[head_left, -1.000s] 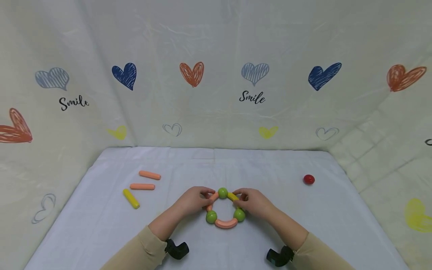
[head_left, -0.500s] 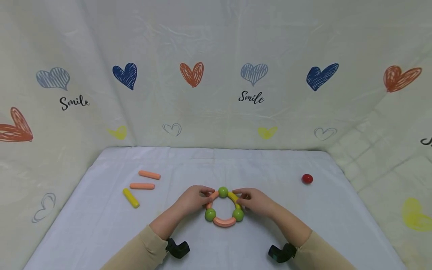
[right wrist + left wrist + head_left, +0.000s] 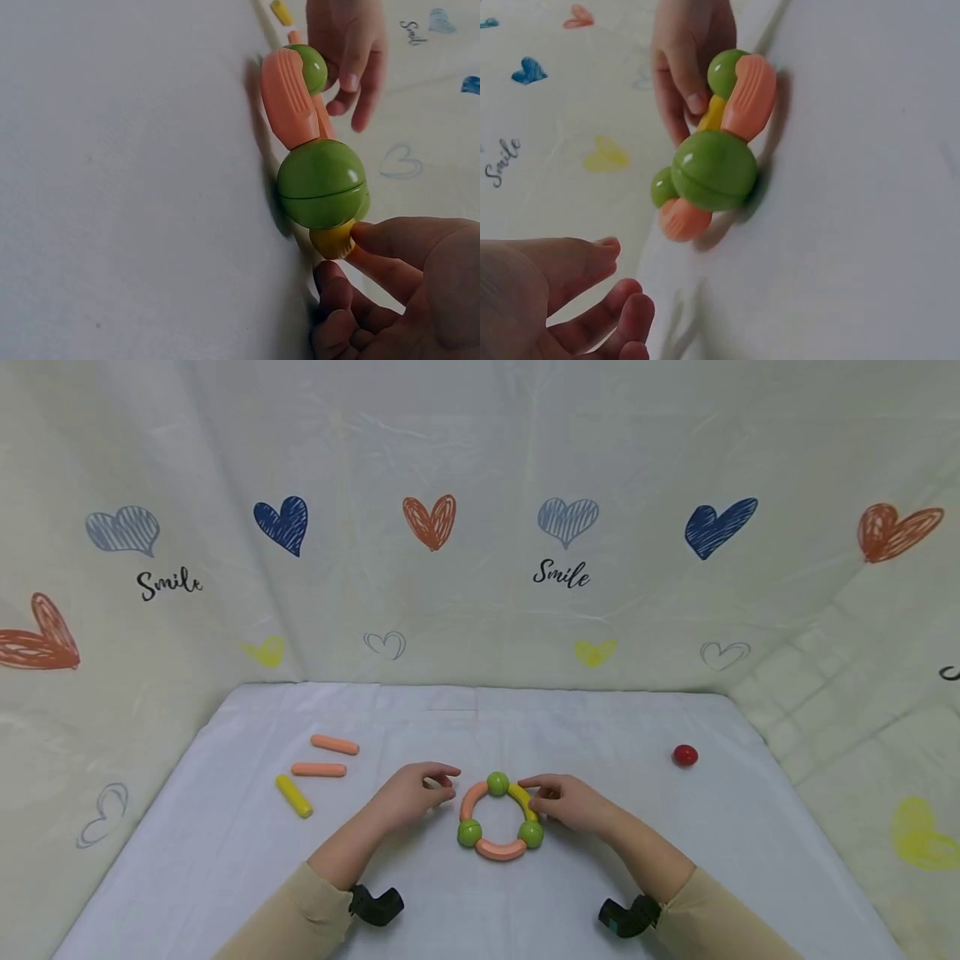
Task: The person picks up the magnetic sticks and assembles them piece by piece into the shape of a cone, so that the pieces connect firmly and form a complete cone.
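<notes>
A ring of toy links lies on the white table in the head view: green balls joined by two orange curved sticks and one yellow curved stick. My right hand pinches the yellow curved stick on the ring's right side; its thumb is against the stick in the right wrist view. To the left of the ring, my left hand is apart from it, fingers loosely bent around nothing. Its bare gap to the nearest green ball shows in the left wrist view.
Two straight orange sticks and a straight yellow stick lie on the left of the table. A red ball sits at the far right. A heart-printed curtain hangs behind the table.
My left hand has let go of the ring's left orange curved stick and moved left. My right hand stays at the yellow curved stick.
</notes>
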Tool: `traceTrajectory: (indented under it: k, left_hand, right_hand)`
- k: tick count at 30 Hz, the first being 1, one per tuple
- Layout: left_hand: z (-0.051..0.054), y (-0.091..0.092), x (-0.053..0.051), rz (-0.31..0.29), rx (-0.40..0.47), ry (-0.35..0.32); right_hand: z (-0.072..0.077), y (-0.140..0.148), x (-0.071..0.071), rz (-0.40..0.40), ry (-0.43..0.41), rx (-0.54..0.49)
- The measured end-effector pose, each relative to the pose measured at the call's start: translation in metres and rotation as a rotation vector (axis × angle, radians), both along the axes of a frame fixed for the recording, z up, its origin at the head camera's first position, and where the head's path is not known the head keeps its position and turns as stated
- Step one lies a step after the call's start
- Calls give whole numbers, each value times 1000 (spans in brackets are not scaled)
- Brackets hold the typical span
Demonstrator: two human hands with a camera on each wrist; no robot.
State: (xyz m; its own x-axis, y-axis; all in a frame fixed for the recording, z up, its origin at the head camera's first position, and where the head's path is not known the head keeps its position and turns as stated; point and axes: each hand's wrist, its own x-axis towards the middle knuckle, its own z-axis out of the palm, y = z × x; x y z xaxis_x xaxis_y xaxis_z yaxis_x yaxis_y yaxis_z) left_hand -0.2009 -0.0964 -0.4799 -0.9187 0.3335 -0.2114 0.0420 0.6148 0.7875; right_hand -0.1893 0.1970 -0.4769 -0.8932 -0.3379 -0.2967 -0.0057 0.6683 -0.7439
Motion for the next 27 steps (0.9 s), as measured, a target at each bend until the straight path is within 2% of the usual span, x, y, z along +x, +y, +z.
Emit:
traceTrajectory:
  k: [6,13,20,24,27]
  left_hand:
    - [15,-40,5,40,-33,9]
    - [22,-95,12,95,-105,73]
    - [31,-142,22,113,-139,90]
    - [32,-162,27,108,-133,92]
    - [33,-173,30,90,-173,118]
  right_hand:
    - [-1,2,-1,13,0,-12]
    - [-3,2,-3,19,-6,-10]
    - [-3,3,-3,28,-6,-20]
    - [-4,4,-4,19,-12,-30]
    - [-4,5,-4,16,-18,-36]
